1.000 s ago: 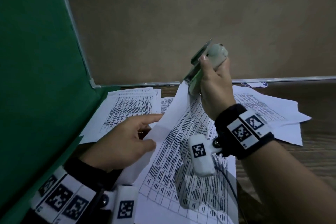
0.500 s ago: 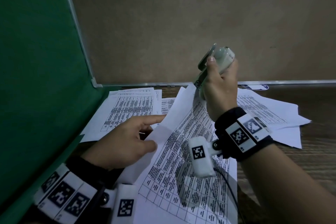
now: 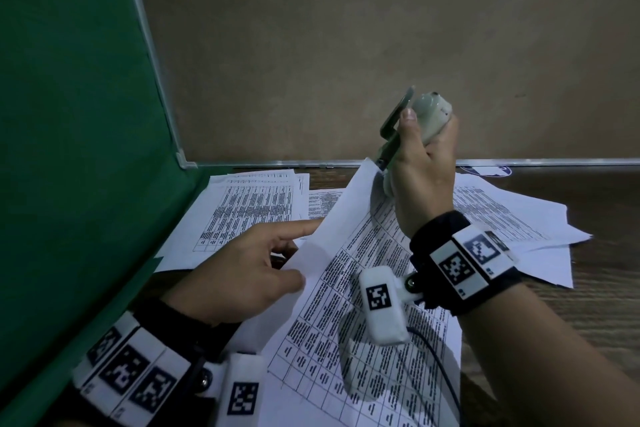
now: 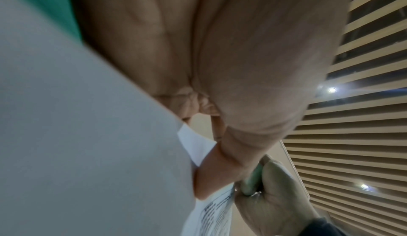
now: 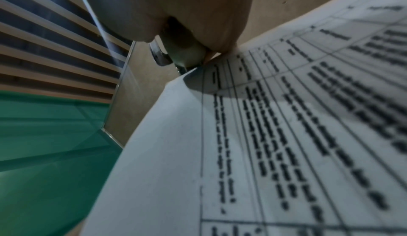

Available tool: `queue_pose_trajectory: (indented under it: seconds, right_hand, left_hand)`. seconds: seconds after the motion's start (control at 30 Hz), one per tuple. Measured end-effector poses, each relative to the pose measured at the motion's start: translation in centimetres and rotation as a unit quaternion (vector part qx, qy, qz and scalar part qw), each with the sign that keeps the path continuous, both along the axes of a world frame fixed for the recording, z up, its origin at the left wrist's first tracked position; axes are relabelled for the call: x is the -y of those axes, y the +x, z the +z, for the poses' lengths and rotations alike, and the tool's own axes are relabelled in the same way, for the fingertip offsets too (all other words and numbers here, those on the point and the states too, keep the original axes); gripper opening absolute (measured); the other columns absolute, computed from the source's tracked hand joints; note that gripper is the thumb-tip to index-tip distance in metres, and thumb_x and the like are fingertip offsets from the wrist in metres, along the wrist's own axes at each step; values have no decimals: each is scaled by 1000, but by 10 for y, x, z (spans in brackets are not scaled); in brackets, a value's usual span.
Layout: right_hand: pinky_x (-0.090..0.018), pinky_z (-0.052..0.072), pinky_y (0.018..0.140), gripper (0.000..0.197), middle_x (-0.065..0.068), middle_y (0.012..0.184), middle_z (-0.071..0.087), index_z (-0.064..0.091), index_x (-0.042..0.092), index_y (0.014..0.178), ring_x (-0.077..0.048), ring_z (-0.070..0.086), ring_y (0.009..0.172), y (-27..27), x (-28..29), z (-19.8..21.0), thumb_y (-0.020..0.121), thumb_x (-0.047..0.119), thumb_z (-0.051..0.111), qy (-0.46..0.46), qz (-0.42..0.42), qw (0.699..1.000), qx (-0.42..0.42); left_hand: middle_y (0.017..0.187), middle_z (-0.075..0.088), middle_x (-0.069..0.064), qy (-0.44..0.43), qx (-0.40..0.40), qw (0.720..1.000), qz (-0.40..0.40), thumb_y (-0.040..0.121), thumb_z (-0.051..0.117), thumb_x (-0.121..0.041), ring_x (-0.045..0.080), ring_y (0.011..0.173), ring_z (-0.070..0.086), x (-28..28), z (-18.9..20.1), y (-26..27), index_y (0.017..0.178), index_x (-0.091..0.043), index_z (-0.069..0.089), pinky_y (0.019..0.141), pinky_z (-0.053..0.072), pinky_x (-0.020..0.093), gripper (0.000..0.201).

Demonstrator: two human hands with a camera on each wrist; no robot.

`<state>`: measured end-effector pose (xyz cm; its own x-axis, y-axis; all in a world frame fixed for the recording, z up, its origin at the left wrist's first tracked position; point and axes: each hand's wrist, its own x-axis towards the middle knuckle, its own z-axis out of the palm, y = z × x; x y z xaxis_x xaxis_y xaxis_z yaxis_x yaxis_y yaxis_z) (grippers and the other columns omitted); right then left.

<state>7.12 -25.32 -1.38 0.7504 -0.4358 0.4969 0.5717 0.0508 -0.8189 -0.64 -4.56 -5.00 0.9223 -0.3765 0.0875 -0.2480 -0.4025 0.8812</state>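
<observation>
A dimly lit scene was recorded. Soft shadows were cast from above onto the printed sheet [image 3: 322, 305]. Above the sheet, two ceiling spotlights [image 4: 332, 90] were flared into small stars. The sheet's print was blurred at close range, and straight lines beside it were bowed.

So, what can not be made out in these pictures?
Head view: the right hand covers much of the stapler.
Right wrist view: the print on the sheet is blurred, unreadable.
Left wrist view: the palm of the left hand hides its fingertips.
</observation>
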Motion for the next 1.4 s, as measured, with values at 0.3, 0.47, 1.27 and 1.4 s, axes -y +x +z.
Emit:
queue_pose_trajectory:
  seconds: [0.3, 0.47, 1.27, 1.4]
  right_hand:
    - [-38, 61, 71, 10, -16, 106, 57, 47, 25, 119, -29, 64, 86, -12, 0, 10, 109, 26, 49, -1, 109, 994, 30]
    - [-42, 59, 67, 7, -14, 98, 58, 51, 29, 111, -24, 63, 79, -10, -10, 12, 105, 28, 54, -24, 122, 991, 37]
    - [-27, 51, 54, 20, -3, 95, 59, 46, 24, 117, -13, 61, 71, -14, 8, 18, 105, 37, 54, 101, 5, 992, 74]
    - [-24, 53, 49, 30, -16, 95, 62, 55, 14, 121, -15, 63, 56, -6, 31, -3, 103, 38, 56, 109, 107, 979, -137]
  left_hand:
    - [117, 69, -1, 10, 16, 1000, 8, 88, 73, -3, 15, 112, 63, 1, 4, -6, 95, -85, 54, 83, 50, 9, 85]
    - [114, 72, 1, 8, 13, 1000, 14, 87, 72, 0, 25, 106, 70, 2, 3, -4, 106, -78, 60, 96, 58, 37, 81]
    - [94, 79, 4, 22, 32, 996, 81, 86, 75, -5, 30, 85, 75, -22, -14, 19, 103, -31, 78, 88, 59, 46, 31]
    - [89, 80, 7, -5, 24, 978, 206, 77, 86, -12, 33, 83, 77, -56, -19, 49, 92, -28, 78, 86, 61, 51, 23]
